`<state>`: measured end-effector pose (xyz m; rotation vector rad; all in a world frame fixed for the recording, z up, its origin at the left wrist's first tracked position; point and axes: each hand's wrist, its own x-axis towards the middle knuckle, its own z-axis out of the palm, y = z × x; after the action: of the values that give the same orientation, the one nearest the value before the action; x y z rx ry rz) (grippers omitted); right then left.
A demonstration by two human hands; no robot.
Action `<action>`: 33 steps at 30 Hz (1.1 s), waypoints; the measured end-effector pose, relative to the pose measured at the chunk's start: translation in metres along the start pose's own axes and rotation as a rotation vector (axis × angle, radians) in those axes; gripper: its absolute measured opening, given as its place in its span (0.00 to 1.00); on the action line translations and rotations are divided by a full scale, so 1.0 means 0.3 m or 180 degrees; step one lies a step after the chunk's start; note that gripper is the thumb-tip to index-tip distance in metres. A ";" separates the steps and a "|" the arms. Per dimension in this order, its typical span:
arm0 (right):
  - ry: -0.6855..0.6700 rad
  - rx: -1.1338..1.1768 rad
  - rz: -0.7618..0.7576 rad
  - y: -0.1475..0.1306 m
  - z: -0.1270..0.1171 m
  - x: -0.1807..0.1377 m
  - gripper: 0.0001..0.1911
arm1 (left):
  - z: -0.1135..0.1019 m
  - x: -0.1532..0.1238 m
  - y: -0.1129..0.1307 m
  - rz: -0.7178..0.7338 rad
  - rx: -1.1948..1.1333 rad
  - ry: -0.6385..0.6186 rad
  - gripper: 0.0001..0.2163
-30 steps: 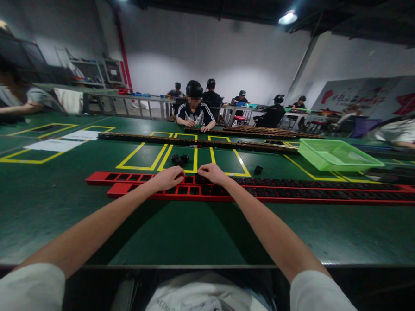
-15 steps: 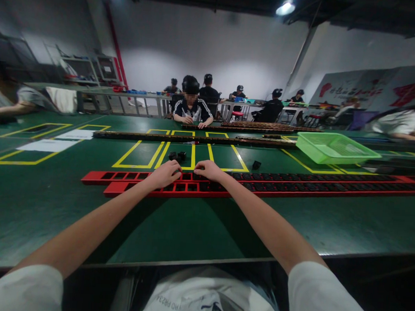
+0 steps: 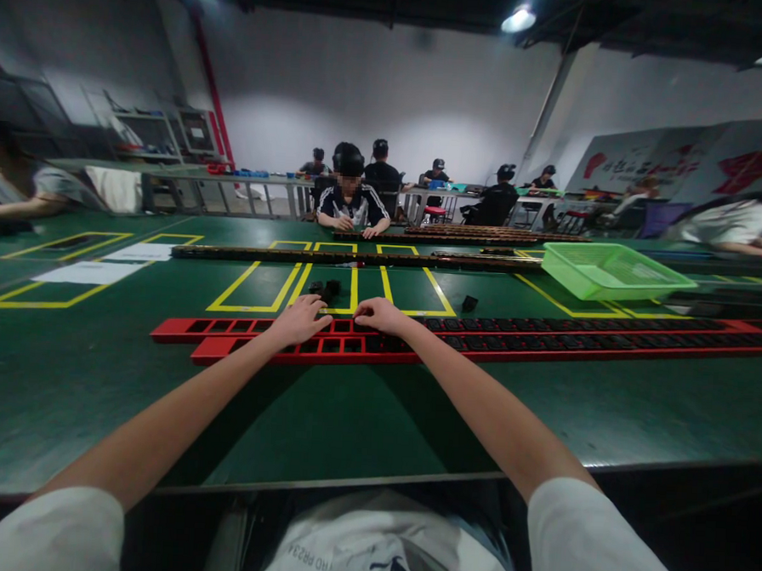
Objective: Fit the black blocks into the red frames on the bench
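Two long red slotted racks [image 3: 225, 339] lie side by side across the green table. Their right part is filled with small black parts [image 3: 544, 338]; the left slots are empty. My left hand [image 3: 299, 320] rests on the far rack with its fingers curled down onto it. My right hand [image 3: 383, 316] sits just to its right on the same rack, fingers bent over the slots. Whatever lies under the fingertips is hidden. A few loose black parts [image 3: 325, 289] lie just beyond my hands, and one more black part [image 3: 469, 304] lies to the right.
A green plastic basket [image 3: 605, 270] stands at the back right. Long dark racks [image 3: 357, 256] lie across the far side. Yellow tape boxes and white sheets [image 3: 91, 271] mark the table. A person [image 3: 352, 200] sits opposite; other people work at the sides and behind.
Both hands stay on the far red rack, almost unmoved. The view has shifted slightly as my head moved.
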<state>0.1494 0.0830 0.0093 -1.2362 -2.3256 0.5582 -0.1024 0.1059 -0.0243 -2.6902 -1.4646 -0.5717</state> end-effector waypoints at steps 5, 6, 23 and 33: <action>-0.0020 -0.0064 -0.0092 0.009 0.005 -0.005 0.09 | -0.005 -0.003 0.006 -0.0034 0.0063 0.0176 0.23; -0.0012 -0.0069 -0.0115 0.010 0.006 -0.005 0.09 | -0.004 -0.004 0.005 -0.0070 0.0082 0.0198 0.24; -0.0013 -0.0115 -0.0123 0.003 0.006 -0.008 0.08 | 0.012 0.001 -0.010 -0.0143 -0.0015 -0.0087 0.26; 0.0015 -0.0168 -0.0177 0.014 0.010 -0.005 0.09 | -0.002 -0.006 0.003 0.0038 -0.0078 0.0283 0.20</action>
<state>0.1511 0.0835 0.0043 -1.1908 -2.3769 0.4775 -0.1027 0.1039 -0.0242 -2.6522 -1.4279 -0.7031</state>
